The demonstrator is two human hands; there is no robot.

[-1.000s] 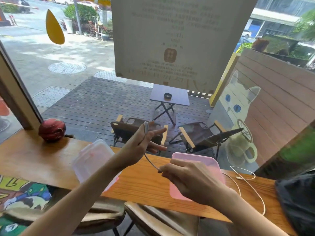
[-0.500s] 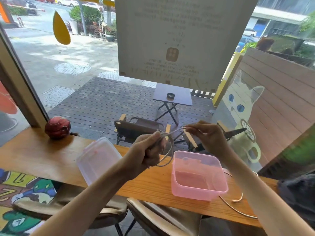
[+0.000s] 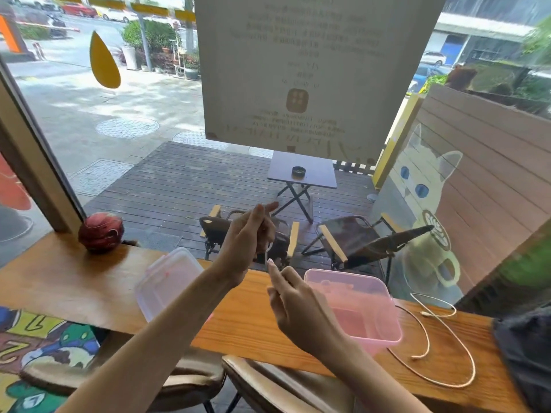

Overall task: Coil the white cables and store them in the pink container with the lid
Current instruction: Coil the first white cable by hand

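The left hand point(image 3: 249, 238) is raised above the far edge of the long wooden surface point(image 3: 74, 281), fingers curled around a small coil of thin white cable point(image 3: 269, 247) that shows only as a blurred loop beside the palm; the right hand point(image 3: 293, 305) sits just nearer and lower, fingers pinched narrow on what seems to be the free run of that same cable, though the strand between them is too faint to trace. To do this wrap well, I judge the right hand should feed the strand in even turns around the left fingers — keeping light tension so loops stack rather than cross — and tuck the end before letting go. The open pink translucent plastic container point(image 3: 384, 326) rests right of the hands, looking empty, while its clear rectangular lid point(image 3: 167, 281) lies to the left, partly behind the left forearm. A second white cable point(image 3: 438, 347) sprawls loose on the surface at the right, uncoiled, near a dark bag point(image 3: 524, 353). A round red ornament point(image 3: 101, 232) stands at the far left by the window — beyond the glass are folding chairs and a small table on a wooden deck.
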